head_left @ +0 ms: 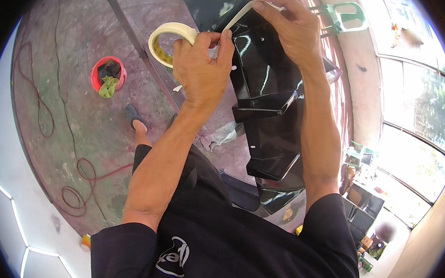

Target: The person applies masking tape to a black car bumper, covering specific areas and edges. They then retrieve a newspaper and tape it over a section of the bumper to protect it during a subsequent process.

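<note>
My left hand (pixel 202 71) is closed on a cream masking tape roll (pixel 172 28), its thumb and forefinger pinching the strip near the roll. A pulled-out tape strip (pixel 239 15) runs up and right to my right hand (pixel 297 30), whose thumb and fingers pinch its other end. Both hands hover over glossy black panels (pixel 258 60) with raised, angular ledges, lined up from the top edge toward my body. Patches of light reflect in the panels. From this view I cannot tell whether the strip touches the black surface.
A pink bucket (pixel 95 78) with cloths in it stands on the stained floor at left. A red hose (pixel 89 170) lies coiled there. A metal bar (pixel 129 30) crosses left of the panels. A pale green plastic stool (pixel 350 16) stands at right by the windows.
</note>
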Demonstrator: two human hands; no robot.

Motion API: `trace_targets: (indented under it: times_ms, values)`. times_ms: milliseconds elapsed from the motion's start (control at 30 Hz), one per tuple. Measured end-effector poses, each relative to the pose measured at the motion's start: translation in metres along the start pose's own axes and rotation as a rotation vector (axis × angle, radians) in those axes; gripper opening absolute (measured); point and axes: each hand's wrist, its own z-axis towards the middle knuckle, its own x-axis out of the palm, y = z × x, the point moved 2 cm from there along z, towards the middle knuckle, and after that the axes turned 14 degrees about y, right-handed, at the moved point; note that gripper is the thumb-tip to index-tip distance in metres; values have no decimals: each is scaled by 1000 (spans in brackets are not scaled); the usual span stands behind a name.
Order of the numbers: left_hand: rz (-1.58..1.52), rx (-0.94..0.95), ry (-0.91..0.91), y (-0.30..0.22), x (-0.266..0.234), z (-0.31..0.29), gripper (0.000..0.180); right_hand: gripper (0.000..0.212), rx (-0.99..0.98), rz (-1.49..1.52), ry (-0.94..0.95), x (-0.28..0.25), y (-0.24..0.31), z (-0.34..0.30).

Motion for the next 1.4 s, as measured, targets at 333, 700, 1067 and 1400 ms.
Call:
trace_targets:
  times_ms: [333, 700, 1067, 1400]
  values:
    - [48, -15, -23, 2, 5, -1, 26, 21, -122, 8, -76, 5, -11, -3]
    - [49, 32, -62, 3, 9, 1, 21, 21, -151, 52, -97, 10, -20, -2]
    - [0, -114, 17, -2, 5, 1, 29, 54, 87, -4, -105, 9, -1, -3]
    - [-25, -175, 62, -4, -1, -2, 29, 96, 92, -539, 6, 7, 17, 3]
